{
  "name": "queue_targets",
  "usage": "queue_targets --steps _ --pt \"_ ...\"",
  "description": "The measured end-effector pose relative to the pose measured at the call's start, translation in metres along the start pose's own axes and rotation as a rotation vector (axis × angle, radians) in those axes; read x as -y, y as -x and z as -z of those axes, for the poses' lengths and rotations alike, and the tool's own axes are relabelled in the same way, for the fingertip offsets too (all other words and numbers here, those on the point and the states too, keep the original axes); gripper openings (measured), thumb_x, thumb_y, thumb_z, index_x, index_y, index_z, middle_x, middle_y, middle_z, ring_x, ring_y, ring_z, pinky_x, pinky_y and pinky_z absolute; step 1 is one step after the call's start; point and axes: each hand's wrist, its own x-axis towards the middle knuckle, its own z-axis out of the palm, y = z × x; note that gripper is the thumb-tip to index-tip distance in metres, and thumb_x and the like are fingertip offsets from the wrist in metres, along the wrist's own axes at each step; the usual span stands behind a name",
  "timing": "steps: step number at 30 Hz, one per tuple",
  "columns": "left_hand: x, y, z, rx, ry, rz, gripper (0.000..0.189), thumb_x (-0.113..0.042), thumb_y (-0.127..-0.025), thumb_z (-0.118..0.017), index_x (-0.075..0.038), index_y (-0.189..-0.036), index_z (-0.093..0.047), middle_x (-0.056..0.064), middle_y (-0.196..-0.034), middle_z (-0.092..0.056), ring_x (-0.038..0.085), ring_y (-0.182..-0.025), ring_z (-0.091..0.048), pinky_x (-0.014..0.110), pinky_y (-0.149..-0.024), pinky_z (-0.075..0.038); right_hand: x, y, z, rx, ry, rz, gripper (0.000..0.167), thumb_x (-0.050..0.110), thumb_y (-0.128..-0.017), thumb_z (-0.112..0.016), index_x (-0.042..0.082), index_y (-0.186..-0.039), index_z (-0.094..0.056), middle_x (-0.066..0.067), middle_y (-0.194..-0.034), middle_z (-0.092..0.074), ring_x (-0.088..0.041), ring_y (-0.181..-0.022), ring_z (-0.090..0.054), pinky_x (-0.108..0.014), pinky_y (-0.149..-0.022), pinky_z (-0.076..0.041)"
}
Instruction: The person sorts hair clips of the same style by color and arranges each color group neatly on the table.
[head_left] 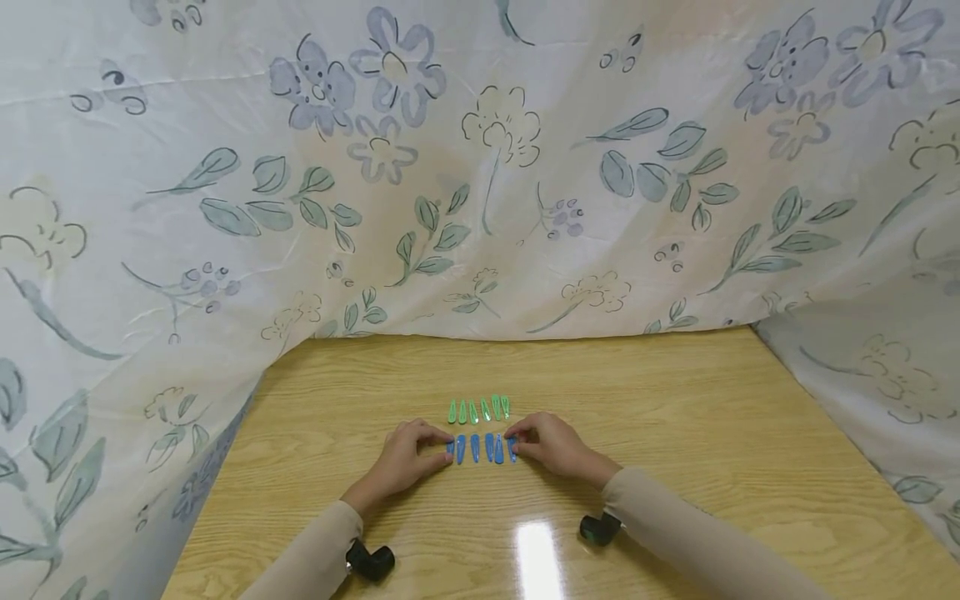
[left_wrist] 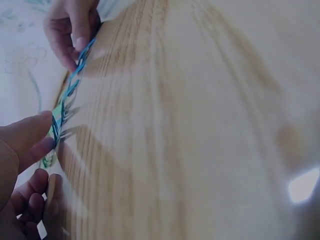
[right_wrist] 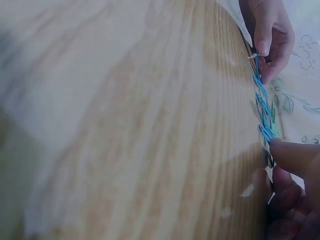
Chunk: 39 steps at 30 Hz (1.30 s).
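Several blue snap hair clips lie side by side in a row on the wooden table. Behind them runs a matching row of green snap hair clips. At the left end, my left hand holds the outermost blue clip between thumb and fingers. My right hand pinches the blue clip at the right end, its fingertips covering part of it. Both wrist views show the row edge-on, with blue clips stretching between the two hands.
The table has a wood-grain top with a bright light reflection near its front. A flowered cloth hangs behind and along both sides. A black wrist device sits under the left sleeve, another under the right sleeve.
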Motion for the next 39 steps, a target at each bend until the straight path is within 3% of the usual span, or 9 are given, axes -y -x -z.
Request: queue_targets --steps 23,29,36,39 --pt "-0.0017 0.0013 0.0021 0.025 0.038 -0.007 0.022 -0.03 -0.087 -0.08 -0.024 -0.108 -0.079 -0.007 -0.098 -0.068 0.013 -0.094 -0.052 0.035 -0.086 -0.032 0.0011 0.003 0.0005 -0.005 -0.01 -0.002 0.018 0.013 -0.092 -0.073 0.013 -0.11 -0.078 0.011 -0.083 -0.064 -0.005 -0.078 -0.051 -0.022 -0.073 -0.041" --pt "-0.0023 0.0027 0.0024 0.027 0.059 -0.017 0.022 -0.028 -0.088 -0.079 -0.022 -0.109 -0.079 -0.006 -0.101 -0.071 0.013 -0.095 -0.055 0.029 -0.085 -0.036 -0.0004 0.0041 0.0002 -0.006 -0.022 0.004 0.02 0.013 -0.092 -0.074 0.012 -0.111 -0.078 0.011 -0.083 -0.064 -0.005 -0.078 -0.05 -0.022 -0.072 -0.041" --pt "0.0025 0.0023 0.0028 0.047 0.121 -0.073 0.023 -0.027 -0.091 -0.076 -0.017 -0.111 -0.078 -0.001 -0.107 -0.073 0.018 -0.099 -0.062 0.029 -0.085 -0.047 -0.004 0.0043 0.0002 0.0 -0.027 0.02 0.022 0.015 -0.092 -0.074 0.012 -0.113 -0.078 0.012 -0.083 -0.064 -0.004 -0.076 -0.049 -0.021 -0.069 -0.039" --pt "0.0029 0.0025 0.0023 0.052 0.135 -0.059 0.022 -0.026 -0.093 -0.074 -0.016 -0.112 -0.078 -0.001 -0.108 -0.073 0.017 -0.1 -0.062 0.029 -0.087 -0.048 -0.0062 0.0045 0.0 0.004 -0.03 0.028 0.023 0.017 -0.092 -0.074 0.012 -0.114 -0.078 0.012 -0.083 -0.064 -0.004 -0.076 -0.049 -0.021 -0.069 -0.039"
